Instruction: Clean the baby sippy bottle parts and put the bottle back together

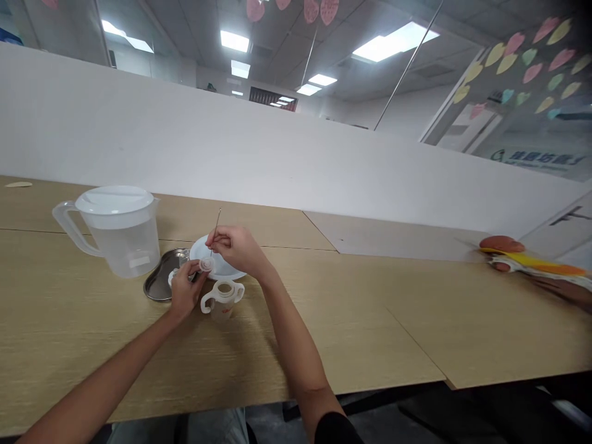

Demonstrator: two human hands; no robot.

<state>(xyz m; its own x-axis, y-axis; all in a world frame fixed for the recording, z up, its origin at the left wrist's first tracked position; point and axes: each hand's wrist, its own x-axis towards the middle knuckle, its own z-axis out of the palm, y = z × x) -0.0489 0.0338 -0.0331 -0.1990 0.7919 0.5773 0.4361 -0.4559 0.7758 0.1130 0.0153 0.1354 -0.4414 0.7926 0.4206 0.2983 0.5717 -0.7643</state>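
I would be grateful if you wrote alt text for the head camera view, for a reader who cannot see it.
The right hand holds a thin metal pin near a small translucent disc pinched by the left hand, above a white plate. A two-handled plastic cup, steel kidney dish and lidded plastic jug stand on the wooden table.

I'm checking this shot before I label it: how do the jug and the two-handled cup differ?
The jug is much larger than the cup. The jug has one handle, the cup two, one on each side. The jug wears a white lid, while the cup's top is open. Both are pale see-through plastic, standing upright on the wooden table.
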